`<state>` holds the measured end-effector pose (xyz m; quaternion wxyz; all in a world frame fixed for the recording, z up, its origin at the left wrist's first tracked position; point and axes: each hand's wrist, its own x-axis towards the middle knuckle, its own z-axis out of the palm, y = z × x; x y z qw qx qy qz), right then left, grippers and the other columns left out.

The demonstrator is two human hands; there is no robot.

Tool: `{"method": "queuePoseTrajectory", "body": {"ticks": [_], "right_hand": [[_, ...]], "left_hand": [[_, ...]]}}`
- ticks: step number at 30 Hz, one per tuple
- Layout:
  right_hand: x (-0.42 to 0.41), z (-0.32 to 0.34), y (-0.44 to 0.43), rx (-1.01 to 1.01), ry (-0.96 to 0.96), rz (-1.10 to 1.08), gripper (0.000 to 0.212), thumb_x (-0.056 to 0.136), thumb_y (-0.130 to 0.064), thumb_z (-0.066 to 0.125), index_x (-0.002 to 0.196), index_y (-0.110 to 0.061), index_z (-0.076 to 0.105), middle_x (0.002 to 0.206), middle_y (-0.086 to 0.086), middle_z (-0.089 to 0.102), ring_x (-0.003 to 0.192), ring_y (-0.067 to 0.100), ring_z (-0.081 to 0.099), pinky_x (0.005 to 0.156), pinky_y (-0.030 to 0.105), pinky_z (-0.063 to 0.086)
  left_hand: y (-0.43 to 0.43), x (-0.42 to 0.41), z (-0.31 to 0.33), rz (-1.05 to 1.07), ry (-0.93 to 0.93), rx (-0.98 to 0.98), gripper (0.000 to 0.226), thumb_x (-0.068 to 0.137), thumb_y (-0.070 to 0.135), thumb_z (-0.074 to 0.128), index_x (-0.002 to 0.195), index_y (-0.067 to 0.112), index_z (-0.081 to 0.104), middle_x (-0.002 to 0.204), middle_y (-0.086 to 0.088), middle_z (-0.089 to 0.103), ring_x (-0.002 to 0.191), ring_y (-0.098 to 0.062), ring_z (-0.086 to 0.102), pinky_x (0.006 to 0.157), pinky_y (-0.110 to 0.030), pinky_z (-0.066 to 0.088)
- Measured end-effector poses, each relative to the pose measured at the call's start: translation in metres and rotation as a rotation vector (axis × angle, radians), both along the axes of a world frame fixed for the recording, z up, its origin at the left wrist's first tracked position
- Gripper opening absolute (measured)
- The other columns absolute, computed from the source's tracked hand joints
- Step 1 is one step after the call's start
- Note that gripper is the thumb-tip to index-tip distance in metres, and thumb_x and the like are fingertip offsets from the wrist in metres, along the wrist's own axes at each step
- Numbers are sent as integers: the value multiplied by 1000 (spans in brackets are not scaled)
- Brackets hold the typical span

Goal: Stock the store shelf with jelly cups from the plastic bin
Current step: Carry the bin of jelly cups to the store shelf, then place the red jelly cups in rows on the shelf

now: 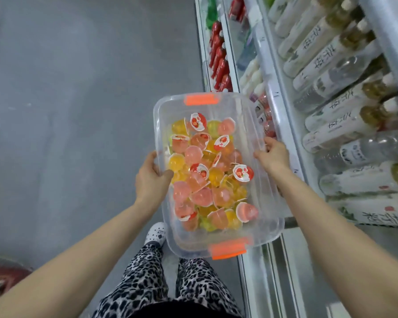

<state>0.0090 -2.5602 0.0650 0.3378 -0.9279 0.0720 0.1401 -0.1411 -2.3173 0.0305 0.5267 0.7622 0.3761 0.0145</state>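
Clear plastic under both our hands: left hand [151, 177] grips the left long rim of the bin [161, 125], thumb hooked over the edge. Right hand [274, 154] grips the right long rim, fingers curled over it. Hands are apart, one per side, and hold the bin up in mid-frame above the floor [78, 88]. Bin is open-topped.

Inside is a loose heap of jelly cups [207, 175]: pink, yellow, a few green, some showing red-and-white foil lids. The pile covers the bottom and sits well below the rim. Orange latch [201, 99] is at the bin's upper short end, second latch [229, 247] at the lower end.

Store shelf [283, 125] runs down the right of the frame, its front rail just beside the right hand. We cannot tell whether the bin touches it. Tiers hold white-labelled bottles [331, 51] at upper right and red bottles [220, 58] at top centre.

Leopard-print trousers [147, 283] and a white shoe [156, 232] are at the bottom, below the bin.
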Motion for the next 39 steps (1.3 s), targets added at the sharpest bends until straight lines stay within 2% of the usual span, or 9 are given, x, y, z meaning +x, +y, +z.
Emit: {"method": "queuePoseTrajectory", "body": {"ticks": [5,12,17,20,23,26,29,33,39], "right_hand": [[5,-10,-7,39,9,31,41,86,-12,62,126,-18,62,115,2,66,101,22,62,93,38,50],[14,-17,-18,40,-15,107,43,84,-11,62,126,-18,63,117,2,67,104,21,62,89,27,45],[13,-19,-20,28,-18,144,42,87,-13,58,128,-20,59,117,2,65,96,18,60,88,34,51],[7,-18,-17,-83,-105,218,50,87,-15,58,137,-16,50,115,4,63,101,20,59,93,39,50],[-1,-21,-7,-305,-424,410,62,84,-14,63,141,-14,39,135,13,51,125,32,46,106,45,39],[-4,-21,11,-342,-607,585,58,84,-9,61,139,-12,43,132,13,49,123,31,42,108,42,34],[2,-32,26,-235,-390,646,59,91,-13,57,146,-16,36,144,9,43,130,27,41,110,38,35],[16,-51,38,-216,-73,719,63,95,-25,59,151,-20,30,148,7,44,133,26,44,109,38,37],[25,-56,42,-201,-105,668,49,93,-27,62,138,-19,43,133,5,57,117,26,57,97,37,46]], "left_hand": [[-11,-1,5,50,22,49,56,79,10,61,133,24,53,66,-1,48,55,-13,47,54,-28,37],[-30,-13,9,77,14,70,49,78,10,60,123,30,57,66,-8,50,55,-19,47,57,-36,45],[-31,-14,19,1,37,96,43,80,6,60,115,31,54,61,8,50,56,-12,50,55,-28,42],[-24,-10,25,-129,84,228,37,74,13,61,108,20,51,87,0,55,81,-24,56,65,-31,43],[-22,-3,21,-214,102,479,70,75,7,64,140,11,37,119,-13,46,108,-32,45,86,-33,38],[-22,10,23,-310,-35,774,68,75,0,63,139,6,43,128,-20,45,117,-37,41,94,-42,43],[-23,33,21,-443,-94,913,54,78,-1,61,131,7,55,131,-17,48,121,-36,43,91,-45,49],[-25,66,15,-559,80,862,52,89,3,55,140,11,45,139,-14,41,124,-32,41,97,-40,44],[-32,104,-4,-757,487,979,57,91,6,54,143,9,32,129,-20,43,111,-32,53,86,-35,49]]}}
